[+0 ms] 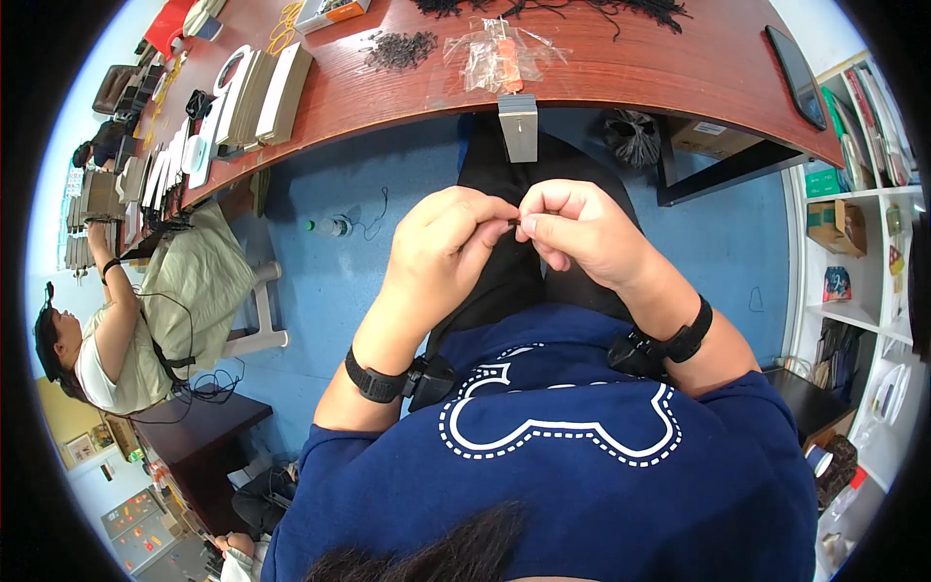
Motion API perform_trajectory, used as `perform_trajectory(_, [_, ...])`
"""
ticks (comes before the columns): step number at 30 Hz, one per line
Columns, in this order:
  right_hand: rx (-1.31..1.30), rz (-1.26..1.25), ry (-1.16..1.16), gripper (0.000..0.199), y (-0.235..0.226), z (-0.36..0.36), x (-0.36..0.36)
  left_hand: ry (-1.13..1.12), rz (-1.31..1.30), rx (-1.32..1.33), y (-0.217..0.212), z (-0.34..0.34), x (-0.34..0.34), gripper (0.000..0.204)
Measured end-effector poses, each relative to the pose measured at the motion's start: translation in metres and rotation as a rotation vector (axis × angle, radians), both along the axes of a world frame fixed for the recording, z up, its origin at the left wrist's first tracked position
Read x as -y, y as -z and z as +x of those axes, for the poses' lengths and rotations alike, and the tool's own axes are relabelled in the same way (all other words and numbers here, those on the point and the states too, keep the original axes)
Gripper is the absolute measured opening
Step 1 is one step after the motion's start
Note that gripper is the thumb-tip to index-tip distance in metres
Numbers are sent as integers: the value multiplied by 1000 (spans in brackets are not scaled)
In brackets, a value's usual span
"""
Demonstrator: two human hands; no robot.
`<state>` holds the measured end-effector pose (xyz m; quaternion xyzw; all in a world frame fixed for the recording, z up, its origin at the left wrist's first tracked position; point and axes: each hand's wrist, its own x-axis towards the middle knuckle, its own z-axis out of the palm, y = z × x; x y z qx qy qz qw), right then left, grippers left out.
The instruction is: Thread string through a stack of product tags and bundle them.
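Note:
My left hand and my right hand meet in front of my lap, short of the table edge. Fingertips of both are pinched together around a small dark piece, too tiny and covered to name. Just beyond them, a grey rectangular block juts out from the table's edge. Behind that block, an orange-red strip lies on crumpled transparent plastic film. A heap of small black pieces sits to its left, and a bundle of black cords lies at the far edge.
On the reddish-brown table, stacked flat boards stand left and a dark phone lies right. Another person sits working at the left. A bottle is on the blue floor; white shelves line the right.

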<state>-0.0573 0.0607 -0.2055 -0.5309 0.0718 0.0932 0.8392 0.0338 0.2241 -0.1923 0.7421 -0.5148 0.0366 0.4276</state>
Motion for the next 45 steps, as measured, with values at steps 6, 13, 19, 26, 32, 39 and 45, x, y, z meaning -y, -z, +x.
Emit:
perform_trajectory(6, [94,-264,266,8,0,1,-10,-158,-162,-450,18,-11,2,13])
perform_trajectory(13, [193,-434,393,6,11,2,-11,-170,-76,-469,7,-15,9,12])
perform_trajectory(19, [171,-492,344,5,10,1,-12,-108,13,-393,10,-10,1,5])
perform_trajectory(26, [162,-277,392,6,11,3,-14,-264,26,-266,10,-9,7,7])
perform_trajectory(32, [57,-199,299,9,8,2,-12,-199,-46,-72,14,-8,9,6])
perform_trajectory(39, [94,-131,318,10,9,3,-12,-196,-35,-19,13,-7,10,6])
perform_trajectory(45, [110,-93,316,11,11,3,-12,-203,-24,-11,14,-7,10,7])
